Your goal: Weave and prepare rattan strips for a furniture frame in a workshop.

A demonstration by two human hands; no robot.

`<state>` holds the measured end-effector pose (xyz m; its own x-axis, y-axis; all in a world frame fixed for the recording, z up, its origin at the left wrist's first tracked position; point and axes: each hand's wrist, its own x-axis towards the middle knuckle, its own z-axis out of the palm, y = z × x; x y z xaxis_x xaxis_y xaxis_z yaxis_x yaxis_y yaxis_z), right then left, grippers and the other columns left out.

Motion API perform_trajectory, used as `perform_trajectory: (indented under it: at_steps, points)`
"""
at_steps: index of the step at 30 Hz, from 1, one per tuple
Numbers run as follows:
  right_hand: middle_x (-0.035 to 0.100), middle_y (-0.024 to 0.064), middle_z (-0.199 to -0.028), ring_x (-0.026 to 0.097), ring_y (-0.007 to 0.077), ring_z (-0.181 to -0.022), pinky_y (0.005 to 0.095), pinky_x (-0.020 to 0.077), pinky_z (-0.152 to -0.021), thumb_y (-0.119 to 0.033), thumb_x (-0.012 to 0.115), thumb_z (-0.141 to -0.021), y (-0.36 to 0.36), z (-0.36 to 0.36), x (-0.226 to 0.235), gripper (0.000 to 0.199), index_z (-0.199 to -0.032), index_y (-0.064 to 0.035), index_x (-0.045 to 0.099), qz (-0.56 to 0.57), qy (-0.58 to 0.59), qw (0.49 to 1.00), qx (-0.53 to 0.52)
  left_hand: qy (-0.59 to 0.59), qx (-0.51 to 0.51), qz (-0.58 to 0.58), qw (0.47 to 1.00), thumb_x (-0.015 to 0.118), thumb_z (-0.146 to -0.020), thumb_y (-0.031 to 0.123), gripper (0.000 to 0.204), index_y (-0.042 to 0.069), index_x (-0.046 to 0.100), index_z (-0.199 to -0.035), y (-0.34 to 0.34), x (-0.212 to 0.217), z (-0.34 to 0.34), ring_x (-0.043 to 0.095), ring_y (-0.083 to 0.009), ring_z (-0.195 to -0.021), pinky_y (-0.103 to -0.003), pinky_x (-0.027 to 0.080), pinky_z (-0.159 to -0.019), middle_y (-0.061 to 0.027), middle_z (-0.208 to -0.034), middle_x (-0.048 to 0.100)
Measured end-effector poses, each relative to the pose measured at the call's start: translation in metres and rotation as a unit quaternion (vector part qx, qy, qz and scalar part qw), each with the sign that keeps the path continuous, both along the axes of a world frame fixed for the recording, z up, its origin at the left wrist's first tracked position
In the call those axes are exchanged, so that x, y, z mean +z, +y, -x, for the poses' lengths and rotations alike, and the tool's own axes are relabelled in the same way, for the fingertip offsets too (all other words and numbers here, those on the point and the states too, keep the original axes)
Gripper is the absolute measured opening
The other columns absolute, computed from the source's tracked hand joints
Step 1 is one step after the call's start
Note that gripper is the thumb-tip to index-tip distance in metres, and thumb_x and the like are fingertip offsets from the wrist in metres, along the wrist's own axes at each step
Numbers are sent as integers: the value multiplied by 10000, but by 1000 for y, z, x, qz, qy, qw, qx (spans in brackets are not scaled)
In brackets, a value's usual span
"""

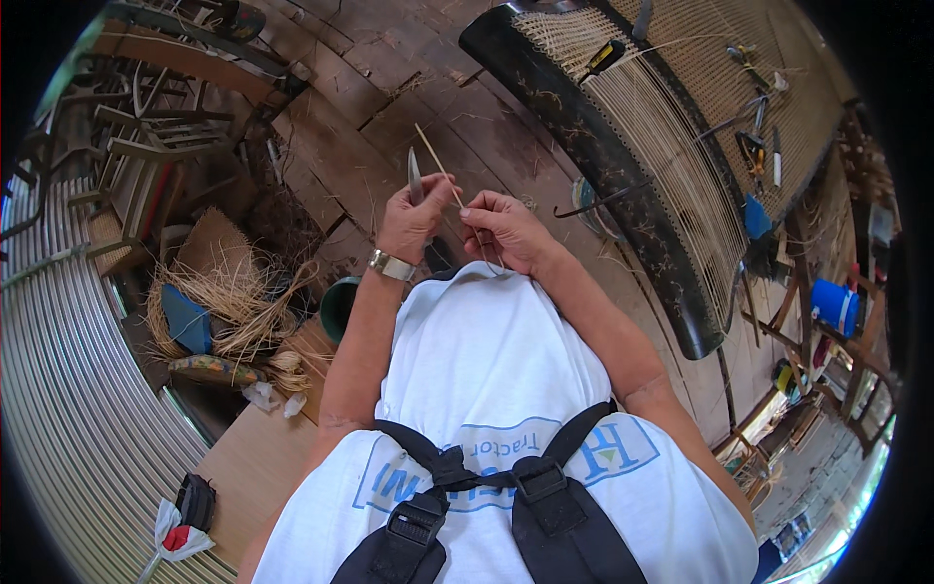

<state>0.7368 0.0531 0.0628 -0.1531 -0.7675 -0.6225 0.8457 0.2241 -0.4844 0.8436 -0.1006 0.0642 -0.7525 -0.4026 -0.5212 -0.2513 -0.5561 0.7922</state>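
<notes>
In front of my body, my left hand (415, 222), with a metal watch (391, 264) at the wrist, is closed. A knife blade (415, 175) sticks up from its fingers; the handle is hidden. A thin pale cane strip (435, 151) slants past the blade, running through my left fingertips towards my right hand. Thumb and fingers pressed together, my right hand (506, 230) pinches the strip's lower part. The two hands are close together, just beyond the hem of the white shirt (486, 341).
A dark-framed cane panel (671, 127) lies at the right, bearing a yellow-and-black tool (605, 58), pliers (751, 154) and a blue piece (757, 216). Tangled cane strands (238, 321) and a green bucket (338, 308) are at the left. Wooden chair frames (161, 146) stand farther left.
</notes>
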Motion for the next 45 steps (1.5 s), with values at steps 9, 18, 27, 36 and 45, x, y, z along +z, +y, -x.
perform_trajectory:
  at_steps: [9,18,27,36,45]
  points:
    - [613,24,-729,576,83,-578,213,496,-528,-145,663,-895,1,9,3,119,-955,-62,603,30,74,996,-26,22,150,-102,983,681,-882,151,140,64,651,-988,-17,-14,17,460,-35,-520,-192,340,-469,-26,-854,681]
    - [605,23,-715,549,70,-551,202,469,-499,-119,628,-902,5,10,-1,91,-942,-39,609,-35,172,984,-33,71,83,-266,958,454,-1014,268,369,172,386,-1363,-21,-9,-12,595,-419,-1089,-503,566,-871,-217,-1257,524]
    - [601,33,-709,543,73,-542,210,464,-483,-127,608,-899,-2,7,-4,127,-954,-14,599,-76,239,968,-31,86,134,-218,963,642,-912,106,292,-23,566,-1163,-13,-26,9,647,-264,-1034,-365,590,-817,-130,-1061,651]
    - [588,28,-711,548,77,-574,221,470,-503,-139,600,-909,-7,1,-7,128,-951,-18,595,-78,260,962,-34,69,84,-117,987,623,-926,98,199,-35,607,-1073,-6,-24,33,686,-248,-903,-340,586,-755,-133,-1022,686]
    - [530,-27,-671,417,64,-501,222,342,-448,-190,599,-936,-7,1,4,127,-956,-65,613,-25,26,998,-57,122,-71,575,806,600,-883,41,121,87,614,-994,-2,-57,20,661,-326,-747,-363,529,-646,-145,-891,674]
